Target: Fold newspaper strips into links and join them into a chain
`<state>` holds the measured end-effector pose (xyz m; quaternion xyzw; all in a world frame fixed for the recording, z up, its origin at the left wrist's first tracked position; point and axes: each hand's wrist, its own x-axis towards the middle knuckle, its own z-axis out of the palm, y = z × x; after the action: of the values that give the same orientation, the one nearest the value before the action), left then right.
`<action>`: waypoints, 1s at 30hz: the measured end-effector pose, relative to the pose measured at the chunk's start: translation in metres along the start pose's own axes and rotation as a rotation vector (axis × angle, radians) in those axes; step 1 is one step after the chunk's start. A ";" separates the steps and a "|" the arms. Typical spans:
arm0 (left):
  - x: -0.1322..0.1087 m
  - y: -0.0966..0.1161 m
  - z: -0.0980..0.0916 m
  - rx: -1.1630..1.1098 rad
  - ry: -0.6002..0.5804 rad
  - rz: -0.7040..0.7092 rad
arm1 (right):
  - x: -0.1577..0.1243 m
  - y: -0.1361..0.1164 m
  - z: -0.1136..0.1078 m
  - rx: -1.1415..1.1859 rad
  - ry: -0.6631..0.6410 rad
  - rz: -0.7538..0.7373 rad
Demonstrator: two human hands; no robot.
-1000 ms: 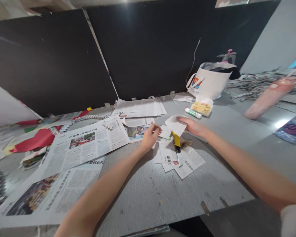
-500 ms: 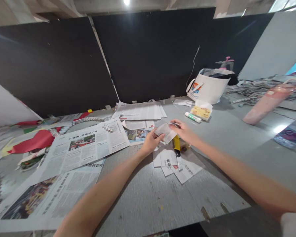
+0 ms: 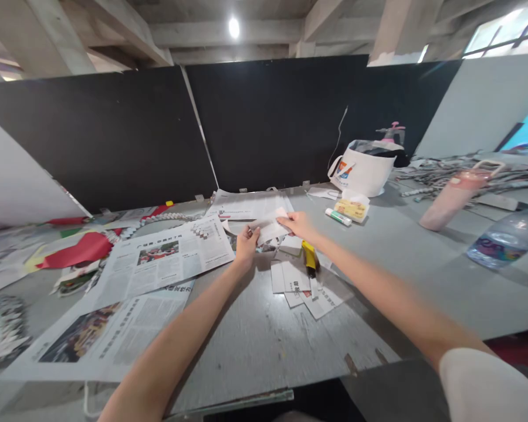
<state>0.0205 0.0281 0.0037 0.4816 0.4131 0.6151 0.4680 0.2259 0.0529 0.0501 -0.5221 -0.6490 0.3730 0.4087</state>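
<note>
My left hand (image 3: 247,243) pinches the left edge of a small piece of newspaper (image 3: 270,229). At its other side my right hand (image 3: 300,224) grips the same piece, thumb on top, so it stretches between the two hands just above the table. Right below my right hand lies a yellow and black utility knife (image 3: 309,255). It rests on several cut newspaper pieces (image 3: 293,276), which overlap and fan out toward me. Beyond my hands is a stack of newspaper sheets (image 3: 246,205), partly covered by the held piece.
Large newspaper sheets (image 3: 176,252) and red paper (image 3: 81,251) spread over the left side. To the right are a glue stick (image 3: 338,217), a yellow packet (image 3: 352,210), a white bag (image 3: 365,173), a pink bottle (image 3: 451,199) and a clear plastic bottle (image 3: 501,240). A black panel (image 3: 290,123) stands behind.
Both hands have moved to the left with the newspaper piece, off the knife and the cut pieces, and sit farther apart. The view has tilted upward.
</note>
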 end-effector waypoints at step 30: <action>-0.023 -0.005 -0.010 -0.025 -0.195 -0.044 | -0.027 0.044 0.008 0.220 -0.129 -0.057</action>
<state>0.0136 0.0066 -0.0077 0.5243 0.3681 0.5601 0.5253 0.2384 0.0334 0.0029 -0.4304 -0.6437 0.4628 0.4315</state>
